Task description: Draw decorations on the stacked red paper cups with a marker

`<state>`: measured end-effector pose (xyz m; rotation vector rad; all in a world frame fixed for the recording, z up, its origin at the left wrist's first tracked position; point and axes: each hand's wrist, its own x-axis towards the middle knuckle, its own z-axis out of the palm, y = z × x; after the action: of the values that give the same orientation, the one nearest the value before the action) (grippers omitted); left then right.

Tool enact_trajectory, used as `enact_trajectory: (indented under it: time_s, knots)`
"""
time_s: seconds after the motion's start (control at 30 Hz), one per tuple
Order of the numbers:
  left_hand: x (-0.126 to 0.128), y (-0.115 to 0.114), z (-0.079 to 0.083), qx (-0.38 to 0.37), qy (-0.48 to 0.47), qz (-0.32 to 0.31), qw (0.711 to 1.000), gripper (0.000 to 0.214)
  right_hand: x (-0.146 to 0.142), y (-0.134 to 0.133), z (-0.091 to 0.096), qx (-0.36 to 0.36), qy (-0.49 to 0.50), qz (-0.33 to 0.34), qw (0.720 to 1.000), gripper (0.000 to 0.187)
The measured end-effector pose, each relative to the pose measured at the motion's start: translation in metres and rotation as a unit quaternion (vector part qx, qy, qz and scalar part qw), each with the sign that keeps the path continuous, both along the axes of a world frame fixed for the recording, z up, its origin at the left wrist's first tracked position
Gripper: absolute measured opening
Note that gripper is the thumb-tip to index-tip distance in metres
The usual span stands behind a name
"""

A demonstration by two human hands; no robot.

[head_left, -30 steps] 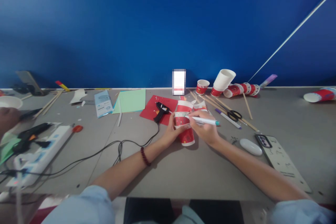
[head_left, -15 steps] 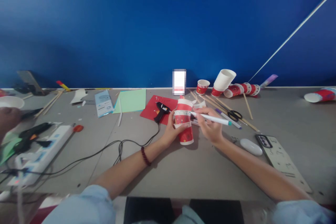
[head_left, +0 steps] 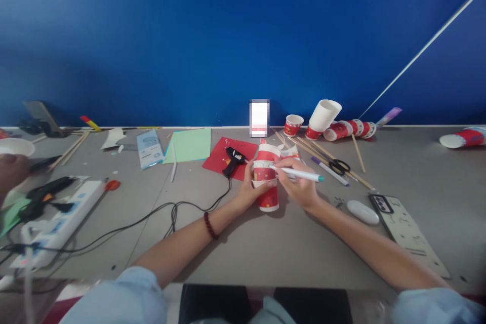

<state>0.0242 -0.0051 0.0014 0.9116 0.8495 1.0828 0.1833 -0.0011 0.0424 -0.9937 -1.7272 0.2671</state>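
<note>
In the middle of the view, my left hand (head_left: 248,191) is wrapped around red-and-white paper cups (head_left: 268,196) joined in an upright column. My right hand (head_left: 299,185) grips a white marker (head_left: 299,174) with a teal end pointing right. The marker's tip meets the side of the column, near a white band, or is very close to it. Just left of the cups, a black glue gun (head_left: 234,159) lies on red paper (head_left: 214,159). Behind my right hand is a scrap of printed paper (head_left: 291,153), partly covered.
Scissors (head_left: 339,167), a purple-capped marker (head_left: 330,171) and wooden sticks lie to the right, near a mouse-shaped white case (head_left: 363,212) and a phone (head_left: 410,235). More cups (head_left: 322,119) stand behind. At left are a power strip (head_left: 63,225) and another person's hand (head_left: 13,174).
My right hand and the marker have moved left, bringing the tip over the front of the cup column. My left hand keeps its hold, nearly still.
</note>
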Motion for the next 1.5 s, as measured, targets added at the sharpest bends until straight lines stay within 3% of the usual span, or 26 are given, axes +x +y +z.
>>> enact_trajectory:
  time_s: [0.27, 0.6, 1.5]
  knots:
    - [0.0, -0.0007, 0.0053, 0.023, 0.006, -0.004, 1.0, 0.088, -0.001, -0.001, 0.0025, -0.004, -0.021, 0.0, 1.0, 0.007]
    - [0.0005, 0.0013, -0.0012, 0.032, 0.005, -0.008, 0.999, 0.089, -0.0024, -0.001, 0.0048, -0.004, -0.029, -0.008, 1.0, 0.008]
    - [0.0005, -0.002, 0.0023, 0.007, 0.011, -0.013, 1.0, 0.091, -0.0018, -0.0016, 0.0063, -0.001, -0.032, -0.006, 0.999, 0.009]
